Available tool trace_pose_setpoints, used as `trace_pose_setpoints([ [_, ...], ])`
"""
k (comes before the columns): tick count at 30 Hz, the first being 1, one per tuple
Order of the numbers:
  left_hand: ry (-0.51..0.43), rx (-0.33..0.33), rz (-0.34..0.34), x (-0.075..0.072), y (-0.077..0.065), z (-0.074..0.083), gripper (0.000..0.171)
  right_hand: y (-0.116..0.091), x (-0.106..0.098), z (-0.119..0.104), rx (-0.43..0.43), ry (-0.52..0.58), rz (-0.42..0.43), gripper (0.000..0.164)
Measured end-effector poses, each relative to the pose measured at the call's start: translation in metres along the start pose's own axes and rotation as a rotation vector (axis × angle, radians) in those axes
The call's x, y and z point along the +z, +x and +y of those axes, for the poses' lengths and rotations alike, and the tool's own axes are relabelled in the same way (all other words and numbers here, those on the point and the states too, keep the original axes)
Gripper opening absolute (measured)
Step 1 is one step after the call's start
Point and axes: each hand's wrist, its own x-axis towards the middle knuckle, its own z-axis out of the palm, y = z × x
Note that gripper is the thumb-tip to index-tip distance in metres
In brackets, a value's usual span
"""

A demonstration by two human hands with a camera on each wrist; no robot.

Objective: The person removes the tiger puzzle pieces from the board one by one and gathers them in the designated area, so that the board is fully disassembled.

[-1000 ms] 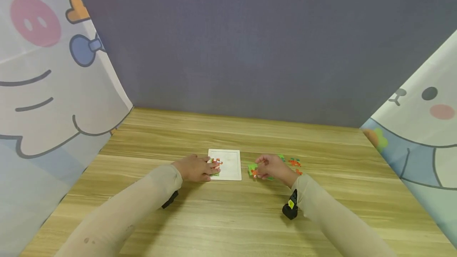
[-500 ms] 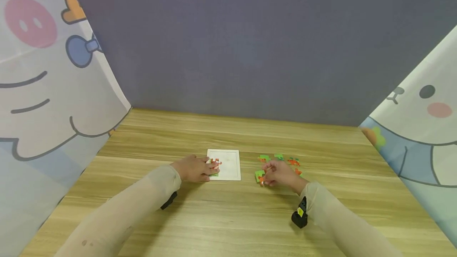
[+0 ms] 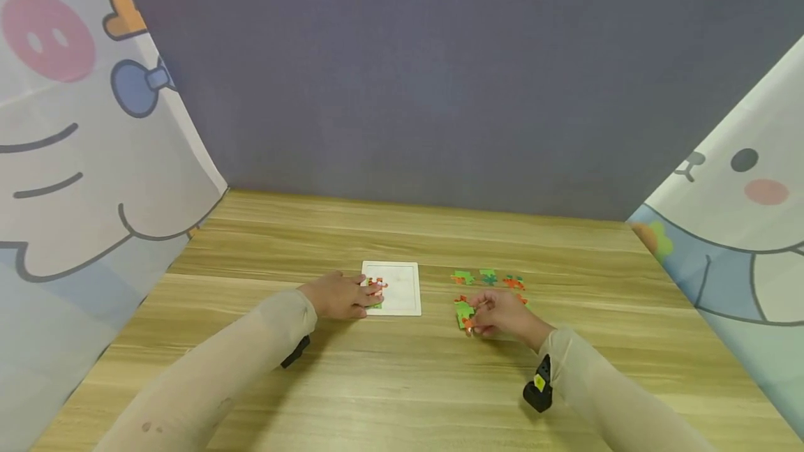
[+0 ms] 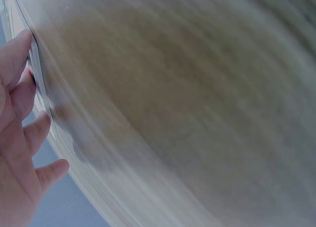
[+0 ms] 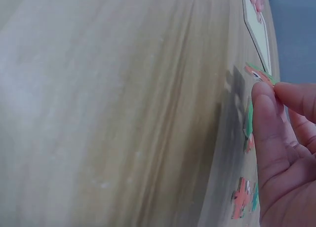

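A square white puzzle tray (image 3: 403,289) lies on the table, with small red and green puzzle pieces (image 3: 379,284) in its left part. Across that left side rests my left hand (image 3: 339,296), fingers extended and spread over the pieces, covering some of them. In the left wrist view the fingertips (image 4: 23,37) lie at the tray's edge. To the right of the tray, my right hand (image 3: 504,315) pinches a green and orange puzzle piece (image 3: 465,314) between thumb and fingers. The right wrist view shows this piece (image 5: 260,75) tilted at the fingertips.
Several loose puzzle pieces lie around the right hand: green ones (image 3: 463,277) behind it, an orange one (image 3: 514,284) farther right, others partly hidden. A grey wall panel (image 3: 402,89) stands behind the table, with cartoon-printed sheets (image 3: 75,180) at the sides.
The right hand has moved right and nearer to the person with the pinched puzzle piece, uncovering loose pieces behind it. The left hand has stayed on the tray.
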Motion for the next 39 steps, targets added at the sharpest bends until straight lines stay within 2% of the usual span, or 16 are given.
trace_pose_setpoints([
  [8,-0.008,0.002,-0.001,0.0002,0.0014,-0.0016,0.046,-0.0036,0.0015,0.0038,0.043,0.044,0.001,0.026],
  [28,-0.059,0.003,0.019,0.0042,0.0012,-0.0037,0.046,-0.0092,0.0023,0.0100,0.116,-0.052,0.079,0.025],
  [39,-0.060,0.005,0.022,0.0047,0.0022,-0.0042,0.046,-0.0099,-0.0001,0.0096,0.101,-0.042,0.040,0.024],
])
